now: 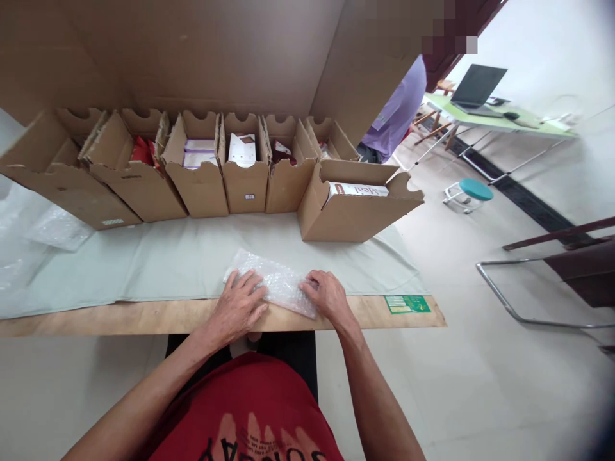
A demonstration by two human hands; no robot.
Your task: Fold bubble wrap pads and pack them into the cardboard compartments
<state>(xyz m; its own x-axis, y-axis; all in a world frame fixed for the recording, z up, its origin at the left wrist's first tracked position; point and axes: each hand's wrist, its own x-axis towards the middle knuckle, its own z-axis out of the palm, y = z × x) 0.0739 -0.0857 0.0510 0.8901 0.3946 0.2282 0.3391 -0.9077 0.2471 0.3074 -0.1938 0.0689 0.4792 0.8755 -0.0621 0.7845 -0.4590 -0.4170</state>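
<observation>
A piece of bubble wrap lies on the pale green cloth near the table's front edge. My left hand rests flat on its left end, fingers stretched out over the wrap. At the right end my right hand has its fingers curled down and pinching the wrap's edge. What the wrap encloses, if anything, I cannot make out.
A row of several open cardboard boxes with packaged goods stands along the back. One box with a "Meal" carton sits nearer, right. More bubble wrap lies at left. A person in purple, a stool and a laptop desk are beyond.
</observation>
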